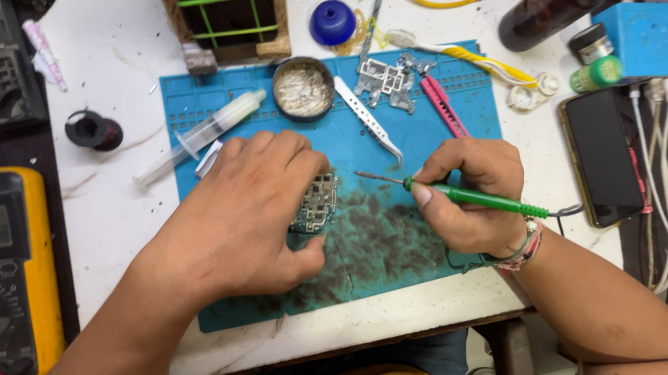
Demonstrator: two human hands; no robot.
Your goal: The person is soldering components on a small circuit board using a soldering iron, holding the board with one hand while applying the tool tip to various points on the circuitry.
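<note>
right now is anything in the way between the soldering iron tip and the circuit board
Nothing visible. The soldering iron in the right hand points across bare blue mat toward the circuit board under the left hand; the tweezers lie above that line.

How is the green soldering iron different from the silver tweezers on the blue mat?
The soldering iron is gripped in the right hand; the tweezers lie untouched on the mat. The iron has a green handle, a dark tip and a cord; the tweezers are bare metal with a curved point. Both are slim tools above the mat.
</note>
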